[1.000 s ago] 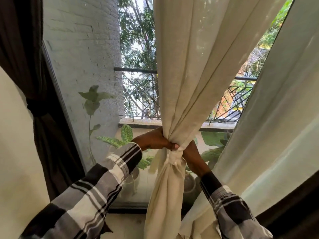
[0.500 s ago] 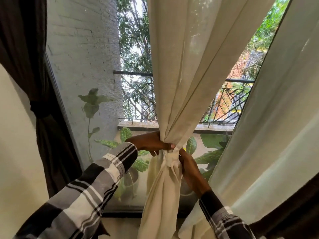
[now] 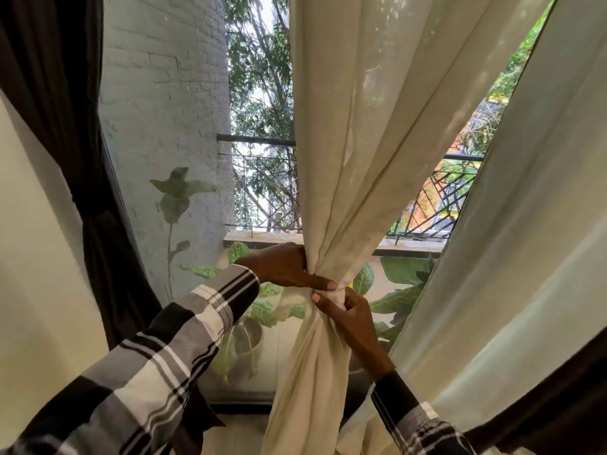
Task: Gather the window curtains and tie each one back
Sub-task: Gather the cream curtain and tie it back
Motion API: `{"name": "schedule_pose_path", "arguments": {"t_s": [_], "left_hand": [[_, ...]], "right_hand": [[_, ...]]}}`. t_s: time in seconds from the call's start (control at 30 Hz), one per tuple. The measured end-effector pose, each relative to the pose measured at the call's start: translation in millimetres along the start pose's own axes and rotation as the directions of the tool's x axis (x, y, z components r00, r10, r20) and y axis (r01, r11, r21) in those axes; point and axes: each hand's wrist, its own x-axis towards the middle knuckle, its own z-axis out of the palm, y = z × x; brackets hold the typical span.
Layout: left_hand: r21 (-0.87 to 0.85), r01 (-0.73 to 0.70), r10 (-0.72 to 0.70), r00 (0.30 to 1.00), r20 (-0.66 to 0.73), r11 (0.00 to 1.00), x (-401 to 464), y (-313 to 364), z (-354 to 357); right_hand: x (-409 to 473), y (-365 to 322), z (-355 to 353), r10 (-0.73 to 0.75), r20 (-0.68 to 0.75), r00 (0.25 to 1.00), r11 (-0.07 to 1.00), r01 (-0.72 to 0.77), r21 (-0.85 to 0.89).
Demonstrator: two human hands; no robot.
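Note:
A cream sheer curtain (image 3: 371, 133) hangs in the middle of the window, bunched to a narrow waist at a knot (image 3: 335, 289). My left hand (image 3: 285, 266) grips the gathered cloth just above the knot from the left. Just below it, my right hand (image 3: 351, 318) closes around the knot and the cloth under it. A second cream curtain (image 3: 512, 257) hangs loose on the right. At the far left a dark brown curtain (image 3: 88, 205) is cinched at mid-height.
Beyond the glass are a white brick wall (image 3: 164, 110), a balcony railing (image 3: 262, 178) and leafy potted plants (image 3: 249, 316). A cream wall (image 3: 36, 274) stands at the left. Dark fabric (image 3: 565, 399) fills the lower right corner.
My right hand has come from behind the curtain round to its front and now clasps the knot. My left hand has stayed gripping above it.

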Motion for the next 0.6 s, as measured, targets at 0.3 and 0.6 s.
{"name": "schedule_pose_path", "arguments": {"t_s": [0.3,0.6], "left_hand": [[-0.592,0.015,-0.095,0.99,-0.105,0.806,-27.2,-21.6,28.6],[-0.98,0.016,-0.334,0.941,-0.052,0.196,-41.7,2.0,53.8]], "right_hand": [[2.1,3.2,2.3,0.009,-0.033,0.999,0.999,-0.008,0.041],[7.6,11.6,12.2,0.007,0.002,1.0,0.999,-0.007,-0.032]]}}
